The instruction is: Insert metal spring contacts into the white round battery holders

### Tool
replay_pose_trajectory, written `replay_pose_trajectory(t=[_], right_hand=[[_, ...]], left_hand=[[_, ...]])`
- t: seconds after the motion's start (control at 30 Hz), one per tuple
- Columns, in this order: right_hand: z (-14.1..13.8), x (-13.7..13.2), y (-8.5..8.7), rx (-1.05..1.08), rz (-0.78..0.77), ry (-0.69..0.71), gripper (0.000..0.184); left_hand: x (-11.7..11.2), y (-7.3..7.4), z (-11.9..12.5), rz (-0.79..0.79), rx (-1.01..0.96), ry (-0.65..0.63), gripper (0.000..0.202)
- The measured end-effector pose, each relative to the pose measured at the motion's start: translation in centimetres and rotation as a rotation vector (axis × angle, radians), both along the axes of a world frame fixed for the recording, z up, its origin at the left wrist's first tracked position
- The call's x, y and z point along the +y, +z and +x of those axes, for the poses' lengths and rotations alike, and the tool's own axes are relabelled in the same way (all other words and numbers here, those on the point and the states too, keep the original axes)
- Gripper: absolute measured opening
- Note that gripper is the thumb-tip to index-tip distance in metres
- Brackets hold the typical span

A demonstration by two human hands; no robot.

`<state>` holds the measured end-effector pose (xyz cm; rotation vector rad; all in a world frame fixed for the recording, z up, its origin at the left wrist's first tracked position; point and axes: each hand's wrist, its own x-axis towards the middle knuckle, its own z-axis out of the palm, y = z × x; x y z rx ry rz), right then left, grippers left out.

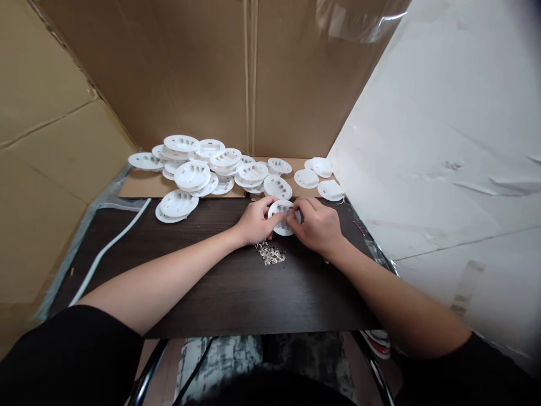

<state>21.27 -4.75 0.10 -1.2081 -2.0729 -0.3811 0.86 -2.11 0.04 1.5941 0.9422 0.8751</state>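
A round white plastic disc (280, 228) with raised slots is held above the dark table, tilted toward me. My left hand (256, 220) grips its left edge, the thumb lying across the face. At the disc's right side, my right hand (318, 225) is closed, thumb and fingertips pinched together over the slots. Whatever is between those fingertips is too small or hidden to make out. Just below my hands lies a small pile of shiny metal pieces (271, 255), flat and with holes.
Many similar white discs (192, 176) are heaped at the back left on cardboard (139, 186). Several more, smoother side up (306, 179), lie at the back right. A white cable (110, 248) runs along the table's left. Cardboard (190, 73) and a white panel (456, 141) wall the table in.
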Motion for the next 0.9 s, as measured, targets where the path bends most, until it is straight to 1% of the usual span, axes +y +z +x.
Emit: replay_pose_trajectory(t=[0.13, 0.3, 0.43, 0.53, 0.63, 0.77, 0.9], right_hand=[[0.20, 0.14, 0.35, 0.089, 0.000, 0.001, 0.008], [-0.12, 0.18, 0.67, 0.310, -0.139, 0.084, 0.008], [-0.51, 0.08, 0.63, 0.459, -0.260, 0.108, 0.007], [-0.61, 0.09, 0.49, 0.517, -0.304, 0.095, 0.008], [-0.56, 0.17, 0.39, 0.552, -0.346, 0.072, 0.007], [-0.47, 0.27, 0.32, 0.565, -0.363, 0.060, 0.006], [-0.49, 0.31, 0.17, 0.558, -0.370, 0.061, 0.007]], left_hand=[[0.14, -0.14, -0.02, 0.019, 0.056, 0.060, 0.019], [0.10, 0.02, -0.15, 0.045, 0.078, 0.117, 0.024], [-0.09, 0.08, -0.22, 0.078, 0.041, 0.060, 0.038], [-0.14, -0.14, -0.19, 0.114, 0.033, 0.006, 0.032], [-0.04, -0.46, -0.17, 0.149, 0.044, -0.013, 0.026], [0.16, -0.69, -0.18, 0.176, 0.055, -0.025, 0.026], [0.14, -0.60, -0.17, 0.179, 0.060, -0.017, 0.026]])
